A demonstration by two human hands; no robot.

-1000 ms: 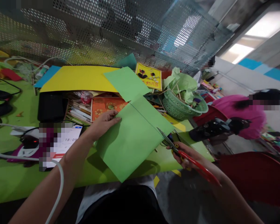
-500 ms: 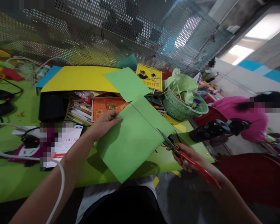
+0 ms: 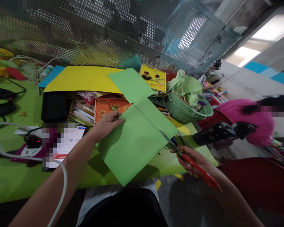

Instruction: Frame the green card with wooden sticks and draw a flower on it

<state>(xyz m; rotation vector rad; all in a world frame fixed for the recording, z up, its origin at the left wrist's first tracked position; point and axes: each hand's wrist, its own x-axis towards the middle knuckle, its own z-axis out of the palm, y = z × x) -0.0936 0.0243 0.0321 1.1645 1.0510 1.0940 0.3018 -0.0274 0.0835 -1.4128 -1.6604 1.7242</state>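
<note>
A sheet of light green paper [image 3: 130,142] is raised over the table's front edge, one corner pointing toward me. My left hand [image 3: 111,123] pinches its upper left edge between thumb and fingers. In my right hand [image 3: 191,159] is a pair of red-handled scissors [image 3: 196,167], fingers wrapped round the grips. The blades reach over the sheet's right side, at the lower end of a dark line running down from its upper edge. Whether that line is drawn or cut, I cannot tell. Another light green piece [image 3: 130,84] lies behind, touching or overlapped by the sheet.
Behind stand yellow card [image 3: 80,78], a box of sticks and pens [image 3: 82,115] and a green basket [image 3: 189,107] with crumpled paper. A phone [image 3: 72,140], a power strip [image 3: 33,151] and a white cable lie left. A dark bottle [image 3: 217,132] and a person in pink [image 3: 246,116] are right.
The whole view has shifted slightly. The scissors' handles look a little closer together, while both hands keep nearly the same place on the paper.
</note>
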